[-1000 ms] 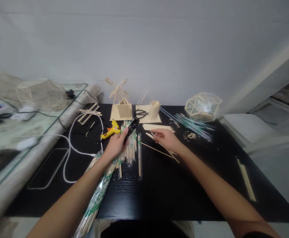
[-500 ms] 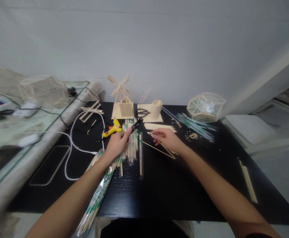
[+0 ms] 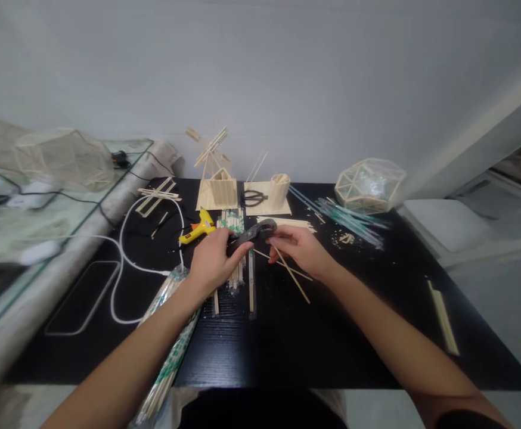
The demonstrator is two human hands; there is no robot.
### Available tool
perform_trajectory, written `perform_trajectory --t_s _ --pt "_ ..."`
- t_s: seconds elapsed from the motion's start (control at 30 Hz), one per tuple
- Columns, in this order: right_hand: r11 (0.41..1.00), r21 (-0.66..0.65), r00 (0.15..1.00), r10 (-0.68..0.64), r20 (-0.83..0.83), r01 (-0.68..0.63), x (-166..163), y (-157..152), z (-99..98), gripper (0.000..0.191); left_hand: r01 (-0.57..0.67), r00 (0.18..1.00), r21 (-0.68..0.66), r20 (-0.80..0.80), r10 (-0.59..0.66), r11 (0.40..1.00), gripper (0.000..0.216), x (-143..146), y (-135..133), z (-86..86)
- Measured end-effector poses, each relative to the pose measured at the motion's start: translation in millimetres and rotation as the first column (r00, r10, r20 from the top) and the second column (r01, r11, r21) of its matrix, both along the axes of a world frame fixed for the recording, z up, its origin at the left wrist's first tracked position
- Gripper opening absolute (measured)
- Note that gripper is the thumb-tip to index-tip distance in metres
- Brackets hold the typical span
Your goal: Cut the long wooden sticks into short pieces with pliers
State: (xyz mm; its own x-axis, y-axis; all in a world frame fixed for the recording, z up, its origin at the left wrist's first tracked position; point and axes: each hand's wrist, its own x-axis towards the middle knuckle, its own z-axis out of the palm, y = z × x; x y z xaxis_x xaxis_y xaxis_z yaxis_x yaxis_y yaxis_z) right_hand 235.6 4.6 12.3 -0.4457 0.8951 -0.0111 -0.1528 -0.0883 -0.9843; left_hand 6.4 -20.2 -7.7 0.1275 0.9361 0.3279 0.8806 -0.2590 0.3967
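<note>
My left hand (image 3: pixel 213 256) is closed round the handles of dark pliers (image 3: pixel 257 233), whose jaws point right. Those jaws meet the fingertips of my right hand (image 3: pixel 298 247), at the upper end of a wooden chopstick (image 3: pixel 294 277). My right hand pinches that chopstick, which slants down to the right. Another thin stick (image 3: pixel 303 273) crosses behind it under the hand; whether it is held too, I cannot tell. Below the pliers lie wrapped chopsticks (image 3: pixel 236 280) on the black table (image 3: pixel 314 351). A yellow glue gun (image 3: pixel 198 227) rests just left of them.
Behind stand a stick windmill model (image 3: pixel 222 189) and a round stick tower (image 3: pixel 280 189), with black scissors (image 3: pixel 254 198) between. A stick polyhedron (image 3: pixel 370 185) and clear glue sticks (image 3: pixel 354 220) are at right. A white cable (image 3: pixel 121 250) loops on the left near a phone-shaped object (image 3: pixel 84 298).
My left hand has brought the pliers right and turned them, so their jaws now reach my right fingertips. The chopstick in my right hand has swung to a steeper slant.
</note>
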Motion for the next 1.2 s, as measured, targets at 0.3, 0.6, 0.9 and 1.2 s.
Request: perform_trajectory --t_s 0.3,0.6,0.9,1.2 --pt "1.000 -0.001 1.000 0.007 -0.004 -0.007 -0.6 -3.9 2.7 0.032 -0.018 0.993 0.061 -0.118 0.025 0.998 0.055 2.9 -4.0 6.6" --pt "1.000 -0.004 0.999 -0.017 0.044 0.017 -1.3 -7.2 8.1 0.028 -0.021 0.993 0.022 -0.115 0.024 1.000 0.053 3.2 -4.1 5.0" --pt "1.000 -0.012 0.999 -0.028 0.037 0.028 -1.8 -6.9 8.2 0.029 -0.016 0.992 0.017 -0.129 0.018 1.000 0.055 4.6 -5.1 8.0" --pt "0.999 -0.012 0.999 -0.040 0.033 0.040 -1.2 -7.7 7.3 0.034 -0.048 0.987 -0.038 -0.158 0.042 0.998 0.055 5.7 -6.3 10.7"
